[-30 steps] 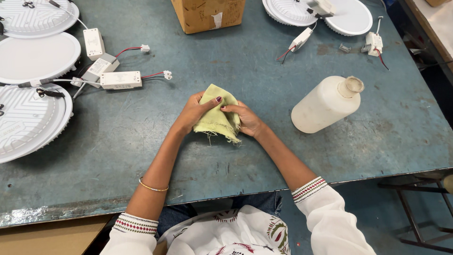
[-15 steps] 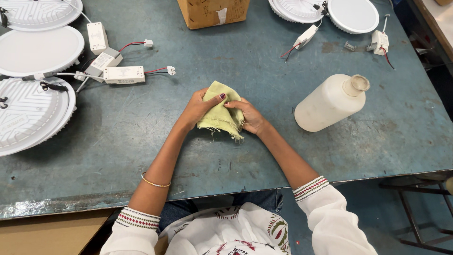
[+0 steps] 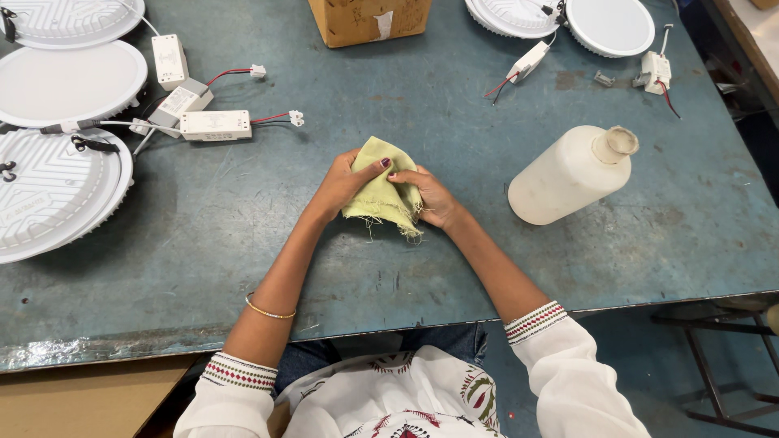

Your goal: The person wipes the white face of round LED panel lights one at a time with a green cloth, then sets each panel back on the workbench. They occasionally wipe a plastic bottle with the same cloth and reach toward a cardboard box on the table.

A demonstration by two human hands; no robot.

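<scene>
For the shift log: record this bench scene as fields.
Left hand: grips frayed yellow-green cloth
Right hand: grips the same cloth
Surface: worn blue-green metal table
Right of hands: white plastic bottle, lying on its side, uncapped
Left: round white light panels, white wired driver boxes
Top: cardboard box

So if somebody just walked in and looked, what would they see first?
Probably the yellow-green cloth in the middle of the blue-green table, bunched between the left hand and the right hand. Next, the white plastic bottle lying on its side just right of the hands. Then the big round white light panels stacked along the left edge, with small white driver boxes and wires beside them.
</scene>
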